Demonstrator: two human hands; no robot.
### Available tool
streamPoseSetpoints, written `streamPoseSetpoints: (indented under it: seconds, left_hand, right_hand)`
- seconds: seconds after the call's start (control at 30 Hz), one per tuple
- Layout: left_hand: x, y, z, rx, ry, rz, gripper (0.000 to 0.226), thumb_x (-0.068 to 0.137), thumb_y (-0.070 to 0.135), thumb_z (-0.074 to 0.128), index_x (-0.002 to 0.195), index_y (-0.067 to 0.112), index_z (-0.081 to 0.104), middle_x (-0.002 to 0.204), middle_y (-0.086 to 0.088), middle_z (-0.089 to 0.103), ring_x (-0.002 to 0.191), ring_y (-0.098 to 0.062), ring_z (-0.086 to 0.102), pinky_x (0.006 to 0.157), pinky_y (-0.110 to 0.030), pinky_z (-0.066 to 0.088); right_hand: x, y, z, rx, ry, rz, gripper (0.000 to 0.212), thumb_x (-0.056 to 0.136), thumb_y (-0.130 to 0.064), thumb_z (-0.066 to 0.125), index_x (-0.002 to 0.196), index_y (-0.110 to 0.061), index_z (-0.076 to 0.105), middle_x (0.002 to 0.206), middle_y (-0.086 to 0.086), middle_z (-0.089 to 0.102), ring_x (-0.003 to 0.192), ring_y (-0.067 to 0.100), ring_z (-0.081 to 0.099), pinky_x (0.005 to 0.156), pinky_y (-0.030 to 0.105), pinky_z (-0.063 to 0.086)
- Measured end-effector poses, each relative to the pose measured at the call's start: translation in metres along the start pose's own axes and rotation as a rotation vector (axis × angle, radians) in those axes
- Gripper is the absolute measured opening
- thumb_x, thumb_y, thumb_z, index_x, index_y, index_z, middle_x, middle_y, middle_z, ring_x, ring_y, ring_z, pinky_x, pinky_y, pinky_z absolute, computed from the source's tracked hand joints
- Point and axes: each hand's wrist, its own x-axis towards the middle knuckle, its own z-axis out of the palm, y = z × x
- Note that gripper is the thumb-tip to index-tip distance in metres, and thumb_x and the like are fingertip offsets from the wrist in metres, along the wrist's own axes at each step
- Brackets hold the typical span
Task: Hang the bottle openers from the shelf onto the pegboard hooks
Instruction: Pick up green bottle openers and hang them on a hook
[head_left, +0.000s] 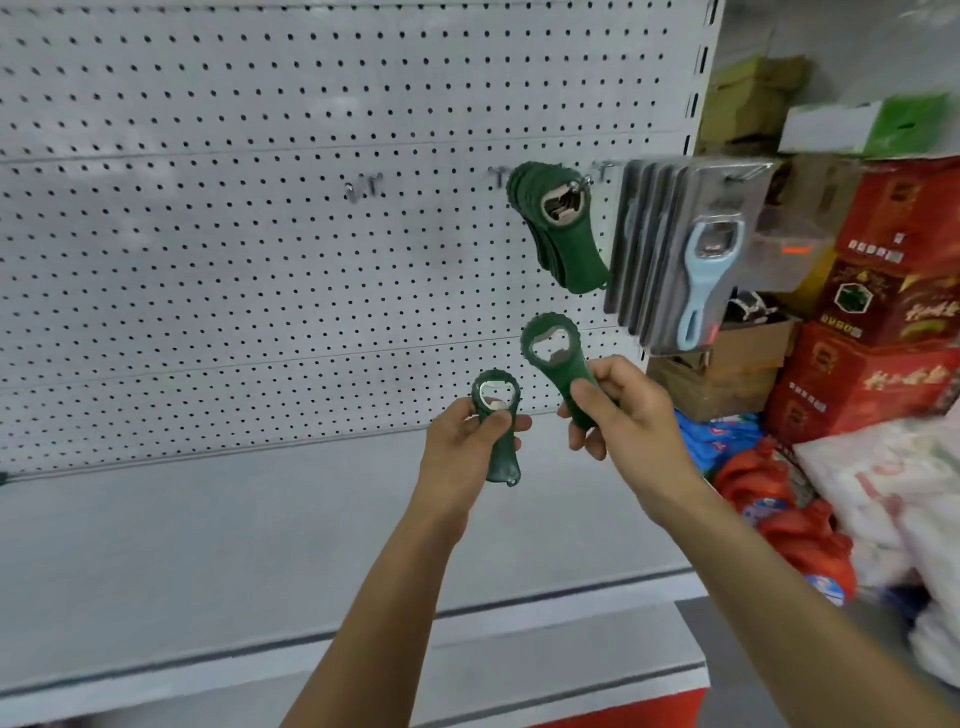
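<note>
A person's two bare hands each grasp a dark green bottle opener in front of a grey pegboard (234, 234). The left hand (467, 447) curls its fingers round the handle of one green opener (496, 431), thumb pressed just under the metal-lined head, the tail pointing down past the palm. The right hand (621, 415) pinches the handle of a second green opener (558, 358), tilted so its ring end rises up and to the left of the knuckles. Directly above that right hand, a bunch of matching green openers (558, 228) hangs from a pegboard hook. Just right of the bunch, carded packs showing a light blue opener (701, 270) hang from another hook. Farther left, above the left hand, a bare hook (363, 187) juts from the board. Below both forearms runs the grey shelf (208, 561). Red cartons (893, 291) and plastic bags sit beyond the right arm.
</note>
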Motion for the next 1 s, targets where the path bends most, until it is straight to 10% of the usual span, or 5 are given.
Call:
streamPoseSetpoints:
  seconds: [0.47, 1.0]
  left_hand:
    - [-0.006, 0.024, 0.021, 0.028, 0.213, 0.08, 0.007, 0.089, 0.021, 0.066, 0.088, 0.014, 0.066, 0.088, -0.009, 0.067, 0.087, -0.031, 0.062, 0.081, -0.048, 0.055]
    - [-0.003, 0.035, 0.007, -0.074, 0.237, 0.13, 0.01, 0.087, 0.005, 0.067, 0.098, 0.005, 0.066, 0.097, -0.018, 0.071, 0.078, -0.023, 0.068, 0.077, -0.04, 0.06]
  right_hand:
    - [0.06, -0.078, -0.019, 0.099, -0.015, -0.235, 0.013, 0.098, -0.01, 0.049, 0.087, -0.016, 0.053, 0.065, 0.0, 0.062, 0.05, 0.016, 0.051, 0.042, 0.022, 0.035]
    - [0.093, -0.063, -0.006, -0.007, 0.05, -0.092, 0.008, 0.097, -0.013, 0.05, 0.09, -0.014, 0.054, 0.071, 0.005, 0.061, 0.048, 0.015, 0.048, 0.039, 0.022, 0.034]
